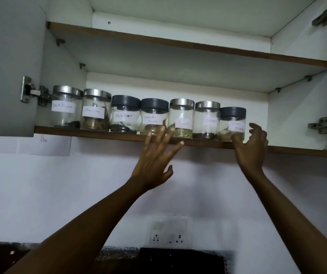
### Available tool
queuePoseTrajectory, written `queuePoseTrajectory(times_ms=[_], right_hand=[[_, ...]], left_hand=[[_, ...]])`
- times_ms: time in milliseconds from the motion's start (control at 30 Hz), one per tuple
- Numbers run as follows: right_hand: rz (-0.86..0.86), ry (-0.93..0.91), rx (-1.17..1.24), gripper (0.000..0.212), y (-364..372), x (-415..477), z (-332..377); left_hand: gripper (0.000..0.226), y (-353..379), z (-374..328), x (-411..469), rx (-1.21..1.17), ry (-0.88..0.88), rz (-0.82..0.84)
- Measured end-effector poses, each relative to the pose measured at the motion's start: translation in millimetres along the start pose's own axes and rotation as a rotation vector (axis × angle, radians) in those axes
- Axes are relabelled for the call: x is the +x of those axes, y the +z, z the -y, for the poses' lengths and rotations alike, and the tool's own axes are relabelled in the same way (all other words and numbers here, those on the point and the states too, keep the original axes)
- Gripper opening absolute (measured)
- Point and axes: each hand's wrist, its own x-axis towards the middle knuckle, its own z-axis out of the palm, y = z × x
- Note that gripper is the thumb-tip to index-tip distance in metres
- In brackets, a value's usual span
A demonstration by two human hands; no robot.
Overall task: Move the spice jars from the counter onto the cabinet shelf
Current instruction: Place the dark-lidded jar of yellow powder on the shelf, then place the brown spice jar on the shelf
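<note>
Socket plate (167, 237) at 6 o'clock, low on the wall. Above it, L hand (155, 155): fingers splayed straight, gripping nothing, tips over the shelf edge (99, 133). R hand (250, 147) at its 3 o'clock: fingers loosely curved, released, flanking the garam masala jar (233, 123) (contact unclear). Seven spice jars (153, 113) stand in a row on that shelf, running off toward 9 o'clock.

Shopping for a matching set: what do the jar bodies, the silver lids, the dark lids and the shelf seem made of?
Jar bodies: clear glass or hard plastic, see-through with glints; cannot tell which. Silver lids: probably brushed metal, soft sheen. Dark lids: likely matte grey plastic, no shine. Shelf: seemingly white laminated board, brown edge band.
</note>
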Motion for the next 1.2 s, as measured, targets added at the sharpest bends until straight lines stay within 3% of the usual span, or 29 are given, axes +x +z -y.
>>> queuePoseTrajectory(times_ms=[67,167,433,667,833,1067,1200], right_hand=[[0.003,-0.073,0.057,0.037,1,-39,5],[0.171,-0.022,0.22,0.011,11,-107,16],[0.742,0.148,0.262,0.013,67,-257,22],[1.211,0.268,0.134,0.01,112,-385,0],[1.415,0.329,-0.022,0.035,151,-483,-29],[1.467,0.406,-0.193,0.085,181,-565,-44],[1.423,0.474,-0.149,0.091,190,-586,-44]], left_hand=[[0.048,-4,-9,-27,-0.105,0.132,-0.061],[0.026,-7,-15,-68,-0.309,0.095,0.058],[0.023,-31,16,-186,-0.436,-0.184,0.524],[0.022,-30,50,-355,-0.576,-0.597,0.822],[0.028,-36,47,-458,-0.702,-0.748,1.108],[0.03,-48,60,-513,-0.805,-0.914,1.202],[0.03,-51,66,-521,-0.828,-0.977,1.216]])
